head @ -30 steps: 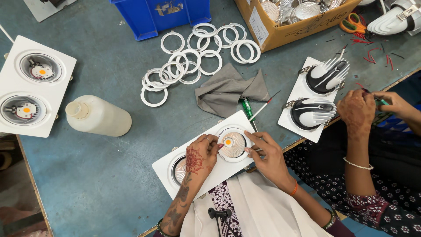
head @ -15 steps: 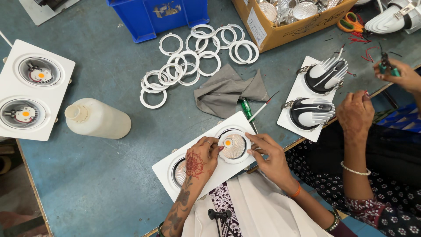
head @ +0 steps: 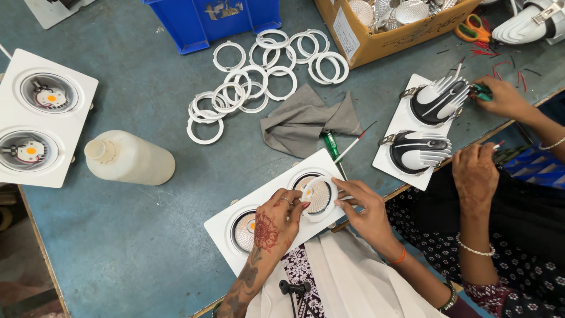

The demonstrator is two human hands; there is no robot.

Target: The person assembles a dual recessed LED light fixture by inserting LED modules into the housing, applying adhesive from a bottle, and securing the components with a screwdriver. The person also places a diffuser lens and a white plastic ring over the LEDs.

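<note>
Holding a round reflector with our left hand and right hand, we press it on the white double lamp, a green screwdriver at twelve o'clock.

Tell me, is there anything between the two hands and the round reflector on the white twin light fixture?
Nothing visible. The left hand and right hand both already touch the round reflector over the white twin fixture.
</note>
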